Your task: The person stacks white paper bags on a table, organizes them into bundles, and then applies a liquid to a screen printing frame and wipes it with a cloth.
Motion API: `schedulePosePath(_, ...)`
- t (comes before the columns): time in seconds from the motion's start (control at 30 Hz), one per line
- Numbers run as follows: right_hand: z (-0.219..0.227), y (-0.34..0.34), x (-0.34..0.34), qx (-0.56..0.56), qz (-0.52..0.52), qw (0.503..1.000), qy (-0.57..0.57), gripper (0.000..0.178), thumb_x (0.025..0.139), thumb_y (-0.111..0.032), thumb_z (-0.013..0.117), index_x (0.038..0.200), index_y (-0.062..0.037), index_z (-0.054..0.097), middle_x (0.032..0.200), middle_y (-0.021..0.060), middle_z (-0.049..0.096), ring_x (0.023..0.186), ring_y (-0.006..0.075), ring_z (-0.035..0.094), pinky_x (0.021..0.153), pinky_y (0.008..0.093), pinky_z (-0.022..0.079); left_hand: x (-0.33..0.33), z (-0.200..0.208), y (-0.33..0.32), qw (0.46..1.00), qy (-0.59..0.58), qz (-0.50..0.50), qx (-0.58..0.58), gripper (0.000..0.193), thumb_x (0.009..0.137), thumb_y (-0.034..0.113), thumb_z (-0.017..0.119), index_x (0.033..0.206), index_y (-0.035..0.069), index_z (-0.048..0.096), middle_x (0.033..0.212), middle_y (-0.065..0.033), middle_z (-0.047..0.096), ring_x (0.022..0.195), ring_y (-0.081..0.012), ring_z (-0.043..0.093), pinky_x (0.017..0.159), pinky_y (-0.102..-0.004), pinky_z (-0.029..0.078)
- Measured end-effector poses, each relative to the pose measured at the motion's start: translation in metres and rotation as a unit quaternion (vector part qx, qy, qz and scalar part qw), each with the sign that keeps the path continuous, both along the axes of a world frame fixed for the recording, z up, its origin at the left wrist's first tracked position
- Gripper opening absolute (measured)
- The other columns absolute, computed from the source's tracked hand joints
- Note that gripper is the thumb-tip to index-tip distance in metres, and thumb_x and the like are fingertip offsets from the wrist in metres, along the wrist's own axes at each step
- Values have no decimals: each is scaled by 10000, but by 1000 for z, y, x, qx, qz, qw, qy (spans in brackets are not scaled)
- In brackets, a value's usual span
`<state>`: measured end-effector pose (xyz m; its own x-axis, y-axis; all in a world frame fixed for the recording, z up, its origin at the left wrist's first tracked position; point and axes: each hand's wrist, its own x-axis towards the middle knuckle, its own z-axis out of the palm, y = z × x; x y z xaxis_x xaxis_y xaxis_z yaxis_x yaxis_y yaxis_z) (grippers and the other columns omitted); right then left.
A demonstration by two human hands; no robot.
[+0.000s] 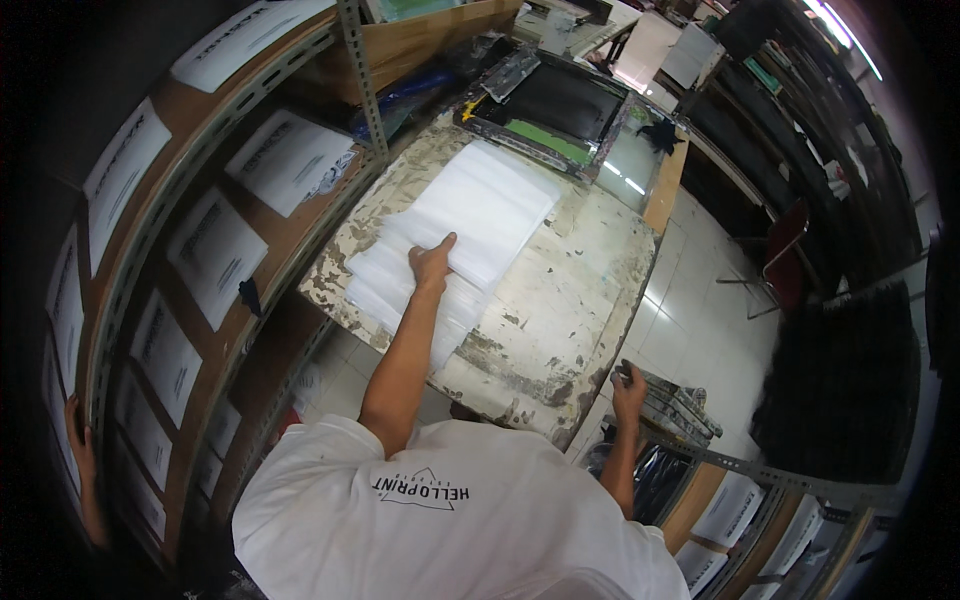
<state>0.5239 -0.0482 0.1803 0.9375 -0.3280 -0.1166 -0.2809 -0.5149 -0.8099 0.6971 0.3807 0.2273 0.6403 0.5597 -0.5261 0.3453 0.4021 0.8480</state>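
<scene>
My left hand (431, 266) is closed on a stack of thin white, see-through sheets (485, 205), its thumb on top and its other fingers partly hidden. The stack lies slanted on a worn, paint-flaked table (570, 320). Its near part is fanned out in uneven layers toward the table's left edge. Beyond the table's near right edge, my right hand (628, 388) hangs with its fingers loosely bent and apart, with nothing visible in it.
A framed printing screen (560, 105) with green paint lies at the table's far end, beside a glass pane (632, 160). Shelves with white printed sheets (215, 250) line the left, where another person's hand (80, 440) shows. A red chair (785, 250) stands right.
</scene>
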Motion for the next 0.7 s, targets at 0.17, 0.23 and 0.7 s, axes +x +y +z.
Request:
schedulePosePath(0.17,18,1,-68,12,-110,994,7,404,811,-10,679,1207,24,612,1071,190,659,966,306,647,911,385,484,-54,24,1,951,-23,-9,307,822,763,226,818,1363,-73,343,1324,-265,473,1126,-402,547,933,-516,449)
schedulePosePath(0.23,11,-4,-98,-42,-115,992,12,365,817,-8,658,1176,34,615,1042,174,671,951,268,652,871,360,495,-71,25,-8,908,-49,-14,417,794,777,261,803,1380,-32,377,1386,-253,434,1236,-419,472,1015,-542,376)
schedulePosePath(0.7,-142,-31,-284,153,-196,955,159,397,824,-10,653,1214,24,585,902,121,682,670,194,666,558,289,500,-92,-23,-39,716,-119,-307,616,737,948,494,514,1463,-11,362,1557,-244,243,1449,-482,103,1146,-627,45)
